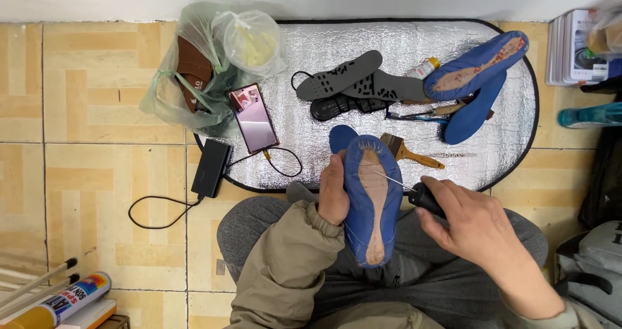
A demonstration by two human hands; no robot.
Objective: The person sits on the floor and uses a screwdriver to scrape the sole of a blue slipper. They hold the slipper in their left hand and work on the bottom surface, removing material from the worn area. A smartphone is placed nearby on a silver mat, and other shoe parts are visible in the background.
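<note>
On the person's lap sits a blue shoe upper (372, 199), sole side up, its tan insole board showing, toe pointing at the silver foil mat (363, 50). Left hand (334, 193) wraps the shoe's edge, fingers curled tight round it, thumb on the rim. Right hand (476, 228) is closed in a fist round the black handle of an awl (414, 189), the thin needle laid across the board near the middle.

Risk as I see it: that needle tip points toward the left hand's fingers. A slip off the hard board could run it straight into them, and the shoe is braced only on the knees, so it could twist under a push.

Around them: a wooden-handled brush (405, 151) lies just beyond the toe, near enough to be nudged. Further back, dark perforated insoles (353, 82), a second blue upper (476, 66) and a small bottle (424, 66). To the left, a phone (253, 118) cabled to a black power bank (210, 168), the loose cord (152, 206) looping across the tiles, and a plastic bag (207, 63) of soles. A sealant tube (61, 303) lies at the lower left.
</note>
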